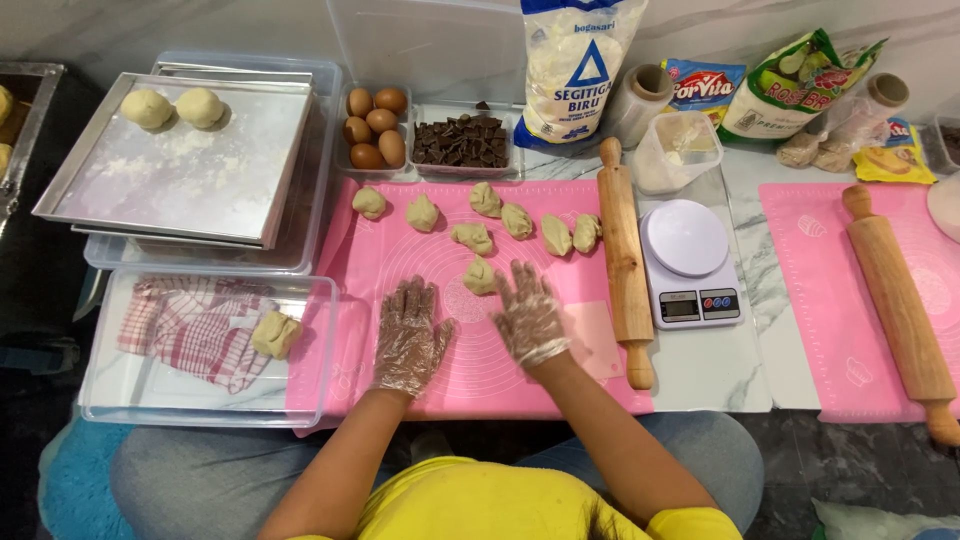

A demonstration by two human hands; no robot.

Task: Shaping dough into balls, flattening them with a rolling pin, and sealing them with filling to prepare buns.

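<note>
Both my hands wear clear plastic gloves and rest over a pink silicone mat (pixel 560 375). My left hand (pixel 408 338) lies flat with fingers spread and holds nothing. My right hand (pixel 528 315) is also flat and open, its fingertips close to a small dough piece (pixel 480 276). Several more dough pieces (pixel 472 236) lie in a loose row across the mat's far part.
A metal tray (pixel 190 175) at back left carries two dough balls. A clear lid (pixel 130 385) bears a checked cloth and a dough lump. Eggs (pixel 376 128), chocolate chunks (pixel 460 142), a flour bag (pixel 575 65), a rolling pin (pixel 624 260), a kitchen scale (pixel 688 262), and a second mat with pin (pixel 898 305).
</note>
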